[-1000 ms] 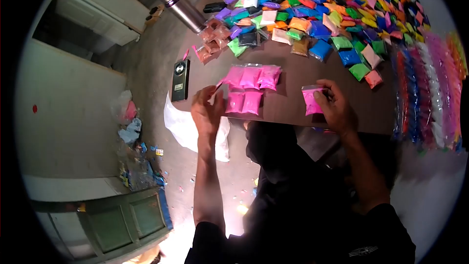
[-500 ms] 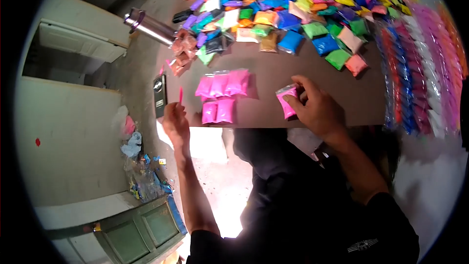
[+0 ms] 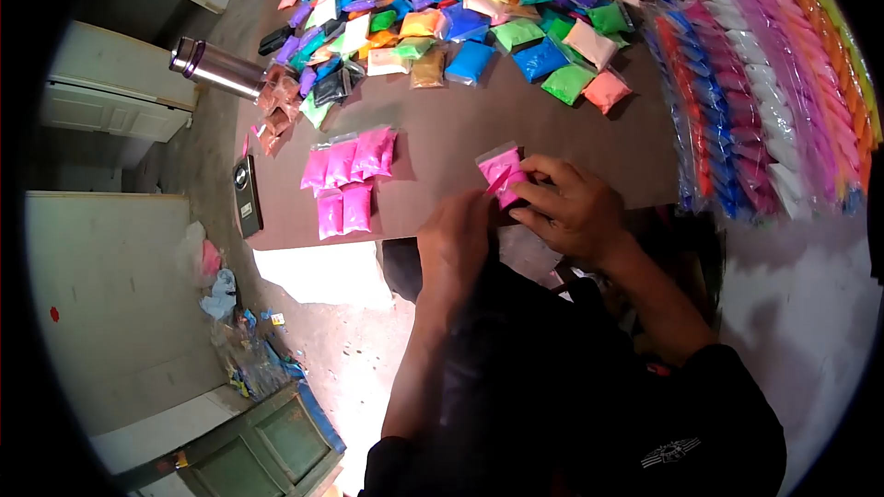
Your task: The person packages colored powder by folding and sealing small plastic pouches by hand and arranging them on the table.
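At the table's front edge, my right hand (image 3: pixel 575 207) grips a small clear packet of pink filling (image 3: pixel 497 166) by its right side, fingertips and thumb bent against it. My left hand (image 3: pixel 454 237) is closed, pinching a thin pink stick (image 3: pixel 497 186) whose tip lies over the packet's face; I cannot tell whether it presses in. To the left, several similar pink packets (image 3: pixel 354 158) lie flat in two rows, the back row overlapping.
Many coloured packets (image 3: pixel 470 63) cover the back of the brown table (image 3: pixel 442 120). Long strips of joined packets (image 3: pixel 727 101) hang at the right. A steel flask (image 3: pixel 226 71) lies at the left, with a dark flat device (image 3: pixel 246 198) on the left edge.
My left hand has moved right with the pink stick, from beside the dark device to the packet in my right hand. The view has shifted, too.
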A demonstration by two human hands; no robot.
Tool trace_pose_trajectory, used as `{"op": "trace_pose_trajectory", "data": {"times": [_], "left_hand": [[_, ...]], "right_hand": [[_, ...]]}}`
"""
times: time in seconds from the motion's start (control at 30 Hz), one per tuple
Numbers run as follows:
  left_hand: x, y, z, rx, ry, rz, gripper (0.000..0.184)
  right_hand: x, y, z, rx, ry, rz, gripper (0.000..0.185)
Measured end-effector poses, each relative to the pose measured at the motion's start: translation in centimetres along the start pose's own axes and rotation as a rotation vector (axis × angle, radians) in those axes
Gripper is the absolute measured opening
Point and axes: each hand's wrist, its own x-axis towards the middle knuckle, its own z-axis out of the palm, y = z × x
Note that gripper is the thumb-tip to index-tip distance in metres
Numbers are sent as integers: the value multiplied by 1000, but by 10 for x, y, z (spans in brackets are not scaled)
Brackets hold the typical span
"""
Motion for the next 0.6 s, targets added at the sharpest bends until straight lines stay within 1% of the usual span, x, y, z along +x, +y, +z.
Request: {"op": "trace_pose_trajectory", "data": {"times": [0.07,0.13,0.23,0.33,0.4,0.43,0.5,0.6], "left_hand": [[6,-1,-1,37,-33,14,6],[13,-5,0,71,-65,26,6],[26,-14,2,112,-11,51,5],[37,-22,2,146,-57,52,6],[40,-27,3,198,-20,74,7],[41,-24,1,197,-21,76,7],[40,-12,-6,70,-19,-54,8],[31,4,-9,20,-55,-6,8]], "right_hand": [[2,4,3,-76,-14,-85,26],[2,4,2,-81,-22,-87,25],[3,6,4,-81,-17,-108,24],[2,6,6,-64,5,-121,24],[2,6,7,-53,13,-119,23],[1,7,8,-48,25,-114,23],[-1,8,9,-45,36,-105,22],[-4,8,11,-47,61,-113,21]]}}
